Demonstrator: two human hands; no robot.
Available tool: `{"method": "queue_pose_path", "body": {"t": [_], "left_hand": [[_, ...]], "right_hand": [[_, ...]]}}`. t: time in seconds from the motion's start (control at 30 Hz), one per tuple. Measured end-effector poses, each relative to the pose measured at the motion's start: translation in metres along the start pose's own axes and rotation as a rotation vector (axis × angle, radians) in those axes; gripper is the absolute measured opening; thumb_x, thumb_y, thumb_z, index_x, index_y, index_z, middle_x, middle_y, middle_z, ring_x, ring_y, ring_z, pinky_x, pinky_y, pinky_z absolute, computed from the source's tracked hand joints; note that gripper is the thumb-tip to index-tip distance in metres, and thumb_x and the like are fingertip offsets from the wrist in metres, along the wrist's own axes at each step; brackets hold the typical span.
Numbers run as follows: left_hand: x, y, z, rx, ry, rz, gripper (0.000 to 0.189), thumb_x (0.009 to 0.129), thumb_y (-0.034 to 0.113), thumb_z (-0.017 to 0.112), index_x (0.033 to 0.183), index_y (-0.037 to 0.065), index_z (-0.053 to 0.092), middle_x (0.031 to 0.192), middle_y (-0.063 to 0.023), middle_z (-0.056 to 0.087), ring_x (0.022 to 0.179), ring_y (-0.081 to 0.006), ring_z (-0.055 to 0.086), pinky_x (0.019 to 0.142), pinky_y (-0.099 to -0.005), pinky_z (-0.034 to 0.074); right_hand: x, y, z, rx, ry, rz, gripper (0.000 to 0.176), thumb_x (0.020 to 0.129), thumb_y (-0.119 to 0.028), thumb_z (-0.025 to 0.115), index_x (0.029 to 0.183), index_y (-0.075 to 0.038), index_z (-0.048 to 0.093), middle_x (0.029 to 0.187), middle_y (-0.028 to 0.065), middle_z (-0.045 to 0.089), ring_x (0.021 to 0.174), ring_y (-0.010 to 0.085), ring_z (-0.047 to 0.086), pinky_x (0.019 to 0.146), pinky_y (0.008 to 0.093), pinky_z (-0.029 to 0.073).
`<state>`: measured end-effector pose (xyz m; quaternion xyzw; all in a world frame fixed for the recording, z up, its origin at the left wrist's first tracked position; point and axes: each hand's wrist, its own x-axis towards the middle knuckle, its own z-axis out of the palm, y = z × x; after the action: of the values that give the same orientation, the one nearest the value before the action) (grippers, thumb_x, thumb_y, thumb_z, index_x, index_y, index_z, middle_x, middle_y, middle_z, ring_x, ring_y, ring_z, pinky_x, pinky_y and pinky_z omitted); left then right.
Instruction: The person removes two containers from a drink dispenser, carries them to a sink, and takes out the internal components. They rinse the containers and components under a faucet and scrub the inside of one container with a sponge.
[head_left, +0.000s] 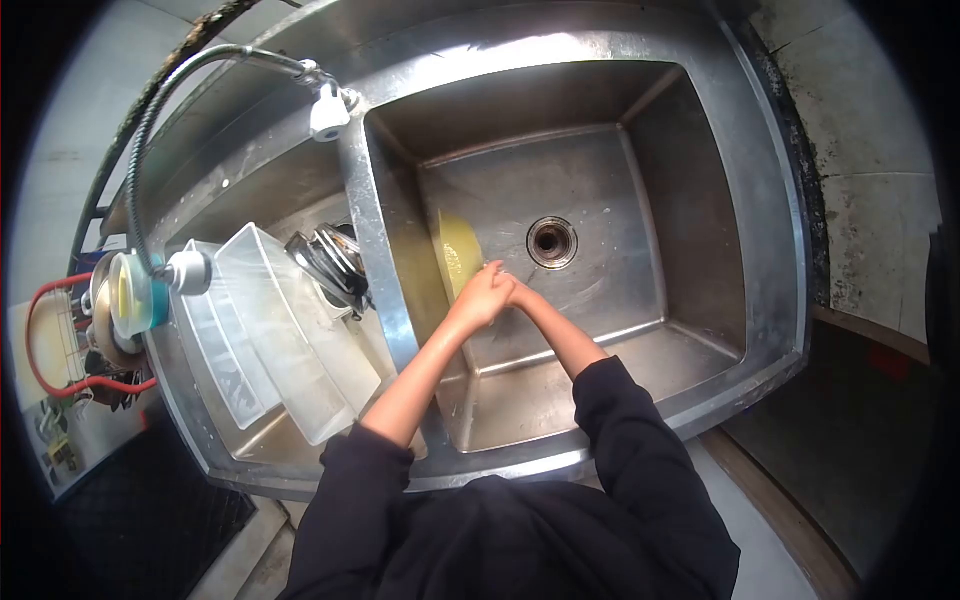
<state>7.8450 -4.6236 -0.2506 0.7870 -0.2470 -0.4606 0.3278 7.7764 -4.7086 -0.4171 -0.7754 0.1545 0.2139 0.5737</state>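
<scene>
Over the right-hand sink basin [690,210], my two hands meet in front of me. My left hand [482,300] lies on top, its fingers closed around my right hand [510,289]. Most of the right hand's fingers are hidden beneath it. A yellow object [459,250] with a pale printed mark leans along the basin's left wall, just beyond and left of my hands, which partly cover its near end. To the right of my fingertips is the round drain [552,243] in the basin floor.
The left basin holds clear plastic containers [290,340] and a pile of metal items [338,262]. A flexible hose faucet [135,170] arches over it, its white spray head [190,272] hanging at left. A white tap [329,115] stands by the divider. Red-rimmed rack [50,290] at far left.
</scene>
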Motion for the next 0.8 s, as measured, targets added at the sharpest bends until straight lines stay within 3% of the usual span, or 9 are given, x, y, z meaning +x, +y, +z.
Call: {"method": "queue_pose_path", "body": {"t": [0.1,0.17,0.23,0.3,0.37,0.47,0.53,0.63,0.8], "left_hand": [[-0.091,0.053,-0.032,-0.032,0.101,0.328,0.042,0.082,0.021,0.054,0.119,0.0,0.049,0.112,-0.0197,0.057,0.104,-0.0302,0.056,0.09,-0.0364,0.042],[-0.148,0.061,-0.057,-0.006,0.236,0.368,0.035,0.082,0.011,0.053,0.116,0.002,0.051,0.108,-0.0157,0.059,0.1,-0.0281,0.057,0.087,-0.0347,0.043],[-0.2,0.056,-0.084,-0.038,0.375,0.411,0.033,0.081,0.003,0.052,0.114,0.002,0.052,0.103,-0.0146,0.06,0.097,-0.0252,0.058,0.085,-0.0331,0.044],[-0.244,0.031,-0.104,-0.005,0.526,0.404,0.032,0.081,0.002,0.051,0.113,0.001,0.052,0.103,-0.0139,0.061,0.097,-0.024,0.059,0.085,-0.0326,0.044],[-0.282,0.001,-0.113,0.012,0.667,0.396,0.031,0.081,0.001,0.05,0.112,0.001,0.053,0.102,-0.0131,0.061,0.096,-0.0229,0.059,0.084,-0.0321,0.044],[-0.32,-0.041,-0.117,-0.144,0.892,0.307,0.028,0.083,0.0,0.048,0.11,0.0,0.054,0.101,-0.0124,0.061,0.095,-0.021,0.059,0.084,-0.0314,0.044],[-0.351,-0.061,-0.118,-0.241,1.01,0.219,0.026,0.084,0.0,0.046,0.109,0.0,0.055,0.1,-0.0123,0.062,0.094,-0.0202,0.059,0.084,-0.0308,0.044],[-0.396,-0.086,-0.119,-0.24,1.108,0.165,0.025,0.085,-0.001,0.046,0.108,-0.001,0.055,0.098,-0.0125,0.063,0.092,-0.0198,0.06,0.084,-0.0302,0.044],[-0.45,-0.159,-0.102,-0.084,1.238,0.073,0.026,0.084,-0.003,0.044,0.107,-0.001,0.055,0.097,-0.0131,0.062,0.089,-0.0207,0.061,0.082,-0.0305,0.046]], "right_hand": [[-0.024,-0.012,-0.005,-0.065,-0.075,-0.052,0.047,0.075,-0.034,0.06,0.111,-0.004,0.058,0.112,0.0189,0.058,0.108,0.0299,0.054,0.091,0.0363,0.042],[-0.047,-0.026,-0.01,-0.197,0.151,0.067,0.034,0.077,-0.027,0.057,0.104,-0.006,0.061,0.106,0.0198,0.061,0.102,0.0303,0.057,0.089,0.037,0.043],[-0.056,-0.049,-0.03,-0.322,0.112,0.117,0.036,0.077,-0.028,0.058,0.106,-0.007,0.06,0.1,0.0189,0.063,0.094,0.0295,0.061,0.084,0.0377,0.046],[-0.07,-0.113,-0.045,-0.209,0.363,0.026,0.031,0.081,-0.026,0.056,0.104,-0.005,0.06,0.093,0.0168,0.065,0.087,0.0284,0.063,0.077,0.0362,0.048],[-0.081,-0.21,-0.049,-0.045,0.682,-0.259,0.024,0.084,-0.019,0.054,0.1,-0.003,0.06,0.086,0.0137,0.065,0.081,0.0228,0.064,0.072,0.0325,0.049],[-0.091,-0.362,-0.041,0.043,0.639,-0.538,0.021,0.086,-0.017,0.054,0.099,-0.001,0.059,0.083,0.0069,0.063,0.08,0.0116,0.059,0.074,0.0266,0.046],[-0.017,-0.412,-0.026,0.244,0.503,-0.813,0.03,0.087,-0.025,0.055,0.107,-0.002,0.059,0.095,0.0045,0.062,0.09,0.0108,0.056,0.074,0.022,0.041],[-0.027,-0.522,0.012,0.698,0.418,-0.586,0.047,0.081,-0.034,0.064,0.116,-0.006,0.053,0.103,0.005,0.06,0.1,0.0142,0.052,0.081,0.0338,0.037],[0.001,-0.548,0.036,0.714,0.584,-0.364,0.047,0.079,-0.034,0.066,0.114,-0.008,0.051,0.103,0.0017,0.061,0.103,0.0164,0.052,0.086,0.0447,0.031]]}}
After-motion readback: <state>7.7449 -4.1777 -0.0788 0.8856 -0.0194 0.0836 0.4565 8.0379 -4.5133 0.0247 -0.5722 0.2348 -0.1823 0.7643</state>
